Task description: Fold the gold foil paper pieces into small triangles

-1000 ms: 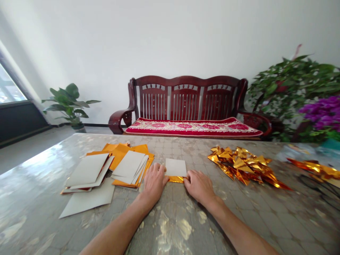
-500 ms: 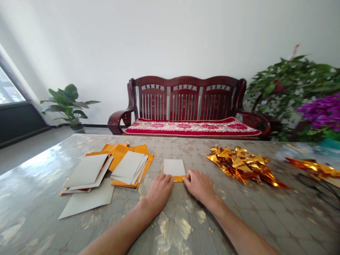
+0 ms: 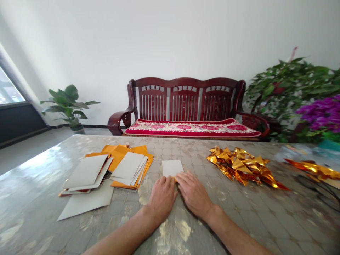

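Observation:
A pale grey-backed sheet [image 3: 172,168] lies on the table, its near edge folded under my hands. Only a tiny sliver of gold foil [image 3: 175,180] shows at that edge, and the rest of the fold is hidden. My left hand [image 3: 162,198] holds the sheet's near left corner with its fingertips. My right hand [image 3: 193,194] presses on the near right part, and the two hands nearly touch. To the left of my left hand lie stacks of grey-backed cards [image 3: 129,168] on orange sheets [image 3: 118,153].
Further left lie more grey cards [image 3: 86,171]. A heap of folded gold foil triangles [image 3: 239,166] sits to the right, with more gold foil [image 3: 312,169] and a black cord [image 3: 318,187] beyond it. The marbled table [image 3: 202,148] ends before a red wooden bench [image 3: 186,102].
My hands have moved closer together and onto the sheet's near edge. The gold strip along that edge has shrunk to a sliver, and the sheet has shifted slightly left.

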`<act>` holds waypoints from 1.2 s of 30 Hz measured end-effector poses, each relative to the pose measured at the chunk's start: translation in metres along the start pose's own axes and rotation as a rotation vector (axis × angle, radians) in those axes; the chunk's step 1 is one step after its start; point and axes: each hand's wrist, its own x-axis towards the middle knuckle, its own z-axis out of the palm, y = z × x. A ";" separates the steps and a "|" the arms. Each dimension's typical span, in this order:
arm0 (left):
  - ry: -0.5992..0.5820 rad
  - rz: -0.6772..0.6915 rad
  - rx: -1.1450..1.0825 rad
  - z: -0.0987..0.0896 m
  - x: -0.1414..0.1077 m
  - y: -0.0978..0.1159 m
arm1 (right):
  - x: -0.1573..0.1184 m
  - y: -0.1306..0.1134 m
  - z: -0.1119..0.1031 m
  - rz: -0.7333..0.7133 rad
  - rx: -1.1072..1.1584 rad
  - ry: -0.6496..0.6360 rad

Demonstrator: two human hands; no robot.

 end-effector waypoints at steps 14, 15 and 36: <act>-0.052 -0.007 0.194 0.006 -0.005 -0.002 | -0.008 0.015 -0.014 0.168 -0.088 -0.402; -0.067 -0.007 0.196 0.005 -0.005 -0.001 | -0.007 0.016 -0.013 0.175 -0.096 -0.394; -0.104 -0.069 -0.386 -0.013 -0.008 0.014 | 0.013 0.011 0.006 0.368 0.062 0.037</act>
